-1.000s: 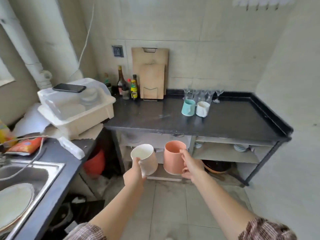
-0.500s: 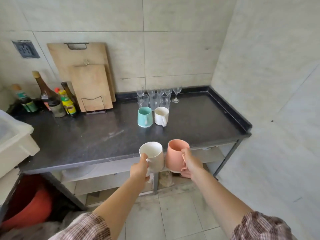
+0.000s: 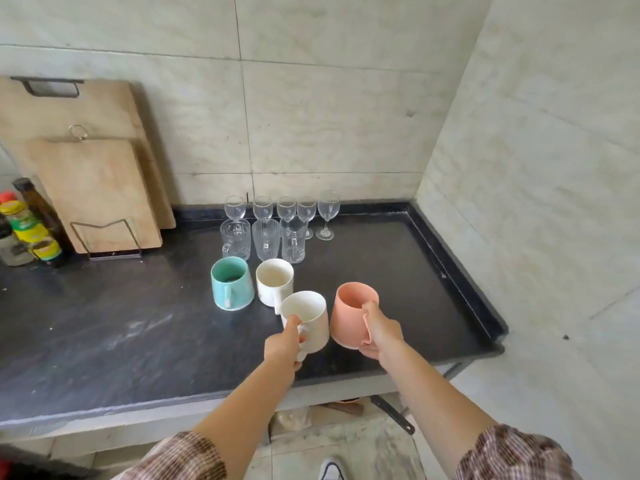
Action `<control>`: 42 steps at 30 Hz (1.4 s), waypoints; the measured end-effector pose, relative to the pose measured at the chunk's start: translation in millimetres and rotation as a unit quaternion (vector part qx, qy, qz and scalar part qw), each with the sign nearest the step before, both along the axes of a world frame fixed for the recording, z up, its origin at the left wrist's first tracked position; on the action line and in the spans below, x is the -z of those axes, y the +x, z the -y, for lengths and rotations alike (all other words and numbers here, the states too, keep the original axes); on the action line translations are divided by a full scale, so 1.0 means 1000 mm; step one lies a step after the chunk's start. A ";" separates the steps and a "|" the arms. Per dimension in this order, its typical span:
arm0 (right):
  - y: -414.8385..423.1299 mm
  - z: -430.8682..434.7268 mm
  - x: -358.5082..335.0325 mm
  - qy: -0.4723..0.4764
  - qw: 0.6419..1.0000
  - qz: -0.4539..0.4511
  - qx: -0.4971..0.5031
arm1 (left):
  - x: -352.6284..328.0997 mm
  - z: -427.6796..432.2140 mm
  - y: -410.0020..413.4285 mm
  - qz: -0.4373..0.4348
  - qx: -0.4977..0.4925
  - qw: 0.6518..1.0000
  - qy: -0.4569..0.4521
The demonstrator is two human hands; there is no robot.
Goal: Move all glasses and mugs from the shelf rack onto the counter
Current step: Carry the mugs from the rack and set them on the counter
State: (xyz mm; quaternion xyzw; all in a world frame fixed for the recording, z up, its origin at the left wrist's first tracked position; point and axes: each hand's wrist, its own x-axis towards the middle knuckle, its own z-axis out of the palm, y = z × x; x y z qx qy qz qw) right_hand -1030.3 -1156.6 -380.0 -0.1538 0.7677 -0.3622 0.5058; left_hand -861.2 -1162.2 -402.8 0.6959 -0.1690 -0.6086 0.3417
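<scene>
My left hand (image 3: 284, 344) grips a white mug (image 3: 308, 318) by its handle, held just above the black counter (image 3: 104, 334). My right hand (image 3: 379, 332) holds a pink mug (image 3: 351, 317) by its handle, tilted slightly, beside the white one. On the counter behind them stand a teal mug (image 3: 232, 287) and another white mug (image 3: 274, 285). Further back are three clear glass mugs (image 3: 265, 239) and a row of several wine glasses (image 3: 287, 209) by the wall. The shelf rack under the counter is mostly hidden.
Two wooden cutting boards (image 3: 93, 188) lean on the wall at the left in a wire stand. Sauce bottles (image 3: 26, 226) stand at the far left. A raised rim (image 3: 457, 271) borders the counter's right side, next to the tiled wall.
Both hands have carried the white and pink mugs up from below the counter edge to over the counter top. My view has moved closer and to the right.
</scene>
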 end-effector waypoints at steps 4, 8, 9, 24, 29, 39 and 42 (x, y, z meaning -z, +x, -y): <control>-0.036 0.055 0.010 0.025 0.997 -0.034 -0.064 | 0.009 0.050 -0.038 0.012 -0.023 1.000 0.016; -0.058 0.099 0.021 0.045 0.993 -0.031 -0.102 | 0.021 0.084 -0.059 0.043 -0.017 0.999 0.015; -0.062 0.107 0.023 0.053 0.993 -0.024 -0.105 | 0.024 0.090 -0.062 0.052 -0.017 0.998 0.016; -0.059 0.154 0.058 0.073 0.994 0.035 -0.077 | 0.047 0.129 -0.075 0.128 -0.038 0.991 -0.018; -0.050 0.151 0.063 0.074 0.992 0.039 -0.097 | 0.055 0.127 -0.071 0.136 -0.026 0.990 -0.025; -0.050 0.147 0.072 0.100 0.990 -0.012 -0.101 | 0.066 0.121 -0.068 0.139 0.006 0.990 -0.027; -0.050 0.148 0.072 0.108 0.989 -0.026 -0.100 | 0.064 0.121 -0.065 0.143 0.033 0.989 -0.023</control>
